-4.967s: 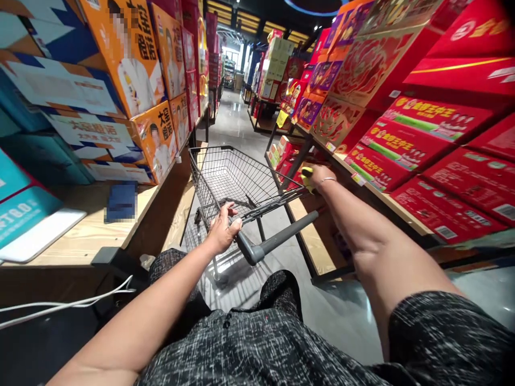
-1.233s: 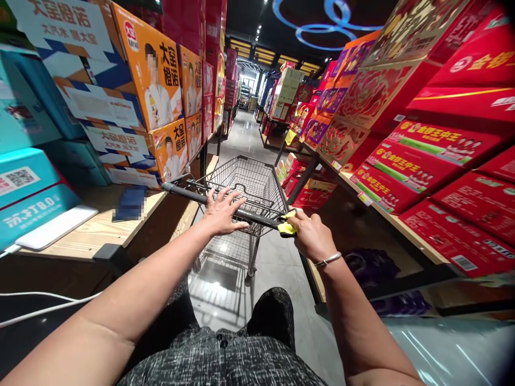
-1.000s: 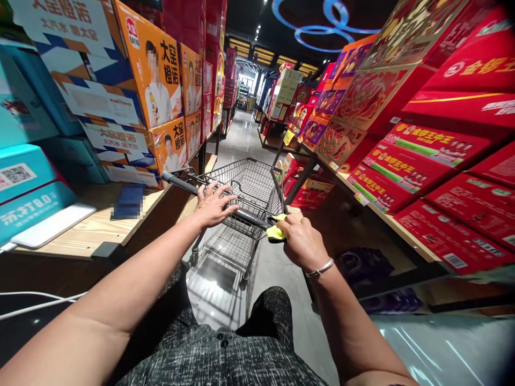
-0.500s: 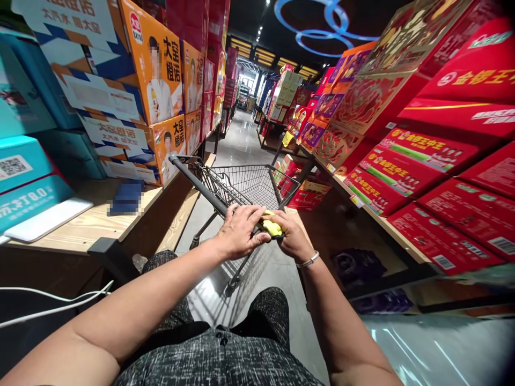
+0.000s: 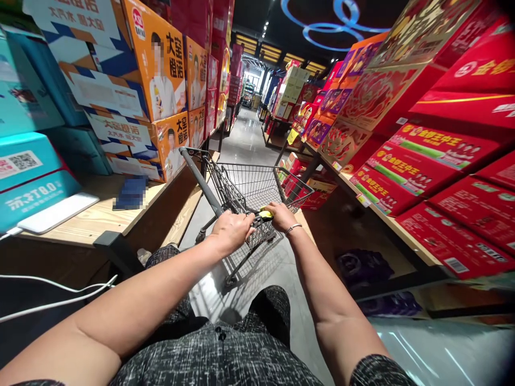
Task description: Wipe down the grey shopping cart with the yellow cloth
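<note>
A black wire shopping cart (image 5: 253, 179) stands tilted in view ahead of me. Its grey handle (image 5: 203, 185) runs down from the upper left toward my hands. My left hand (image 5: 232, 231) is curled around the near part of that handle, knuckles up. Beside it, my right hand (image 5: 281, 216) has its fingers bent over a small yellow piece (image 5: 265, 214) at the handle's right end. What kind of thing this piece is, and whether it belongs to the cart, I cannot make out. A bracelet circles my right wrist.
Orange drink cartons (image 5: 167, 80), a white phone-like device (image 5: 58, 213) with a cable and a dark blue item (image 5: 131, 192) sit on the left wooden shelf (image 5: 161, 206). Red boxes (image 5: 422, 155) are stacked along the right shelf. A tiled aisle (image 5: 243, 131) runs ahead between them.
My left hand has gone from lying flat near the yellow piece to curling around the handle. Both hands and the cart's near end sit slightly farther forward; my hands are farther apart.
</note>
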Available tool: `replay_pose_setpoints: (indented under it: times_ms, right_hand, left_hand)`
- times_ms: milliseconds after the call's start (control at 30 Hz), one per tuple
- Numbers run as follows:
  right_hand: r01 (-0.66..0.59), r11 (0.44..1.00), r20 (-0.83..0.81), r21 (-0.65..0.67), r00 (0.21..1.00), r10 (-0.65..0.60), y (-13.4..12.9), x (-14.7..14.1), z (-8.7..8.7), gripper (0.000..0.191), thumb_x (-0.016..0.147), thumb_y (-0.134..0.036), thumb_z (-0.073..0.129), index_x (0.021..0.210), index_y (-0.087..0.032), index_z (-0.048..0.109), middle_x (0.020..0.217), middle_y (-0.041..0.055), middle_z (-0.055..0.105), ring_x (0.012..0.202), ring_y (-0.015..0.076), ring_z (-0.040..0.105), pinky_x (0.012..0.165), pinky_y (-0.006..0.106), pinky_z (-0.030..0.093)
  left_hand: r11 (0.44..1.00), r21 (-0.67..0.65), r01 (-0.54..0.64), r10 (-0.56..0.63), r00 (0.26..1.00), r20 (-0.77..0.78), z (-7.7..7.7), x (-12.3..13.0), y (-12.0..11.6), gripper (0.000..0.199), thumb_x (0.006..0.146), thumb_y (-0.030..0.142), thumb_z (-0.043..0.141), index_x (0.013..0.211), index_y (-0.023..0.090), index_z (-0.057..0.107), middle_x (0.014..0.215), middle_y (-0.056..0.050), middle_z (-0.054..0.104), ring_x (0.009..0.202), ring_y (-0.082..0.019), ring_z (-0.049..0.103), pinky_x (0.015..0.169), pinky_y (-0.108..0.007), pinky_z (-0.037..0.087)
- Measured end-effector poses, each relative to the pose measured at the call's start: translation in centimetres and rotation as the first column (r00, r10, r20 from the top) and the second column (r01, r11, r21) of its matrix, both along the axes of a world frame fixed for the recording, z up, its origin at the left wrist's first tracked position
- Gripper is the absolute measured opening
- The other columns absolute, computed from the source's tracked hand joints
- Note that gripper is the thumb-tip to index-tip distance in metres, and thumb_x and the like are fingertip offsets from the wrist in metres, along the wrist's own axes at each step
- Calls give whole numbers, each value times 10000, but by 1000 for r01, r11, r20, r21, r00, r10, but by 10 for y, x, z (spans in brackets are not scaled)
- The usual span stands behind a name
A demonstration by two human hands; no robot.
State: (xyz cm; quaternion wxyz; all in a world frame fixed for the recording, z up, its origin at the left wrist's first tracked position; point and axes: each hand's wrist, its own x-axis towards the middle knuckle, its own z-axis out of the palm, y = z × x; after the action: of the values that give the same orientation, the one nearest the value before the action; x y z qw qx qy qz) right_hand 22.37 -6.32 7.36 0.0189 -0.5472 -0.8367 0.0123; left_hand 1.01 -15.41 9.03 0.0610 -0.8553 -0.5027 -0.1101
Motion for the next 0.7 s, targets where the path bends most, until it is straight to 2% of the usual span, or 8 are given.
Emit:
replay_pose_setpoints:
  times_ms: [200,333,467,600,667,700]
  right_hand:
    - [25,999,1,20,1000,-25,-13,-12,-1,410,921,-111,470,1214,-301,685,1150,53,619,973,195,496,764,266,387]
    - [36,999,11,41,999,-37,-18,-24,-6,450,890,-85,480,1232,-321,654,1202,50,600,1001,210,485,743,273,392]
    - [31,997,5,70,1000,-31,-25,-39,-9,401,894,-105,477,1180,-315,662,1186,50,610,994,226,482,702,279,390]
    - [-29,997,-37,68,999,32,-27,-50,-7,391,865,-69,485,1127,-285,679,1145,56,633,976,225,510,741,300,422]
    - [-98,995,-118,2,988,98,-18,-54,-2,352,850,-74,529,1097,-260,697,1113,58,648,962,214,542,795,317,446]
    - [-145,988,-209,-54,969,130,-11,-57,1,310,851,-100,564,1086,-248,703,1090,55,656,950,204,562,821,321,458]
  left_hand:
    - [999,50,11,-12,1000,24,-5,-26,11,331,938,392,679,1230,235,674,940,-51,753,856,-246,712,725,-349,473]
    - [992,124,3,-11,998,63,-10,-49,21,297,953,470,631,1165,285,727,906,-35,751,775,-226,700,662,-333,466]
    - [980,189,63,-89,987,135,-20,-80,38,341,976,536,553,1129,301,746,922,-25,754,792,-204,692,677,-314,463]
    - [973,200,115,-153,970,189,-26,-111,56,416,984,587,476,1096,306,761,991,-32,756,848,-200,684,745,-319,468]
    - [974,195,111,-149,970,190,-25,-123,63,438,978,601,465,1091,306,768,1007,-38,756,884,-215,675,795,-345,466]
    - [975,197,103,-140,973,183,-25,-128,65,439,975,602,466,1091,307,769,1014,-41,756,917,-227,668,833,-365,460]
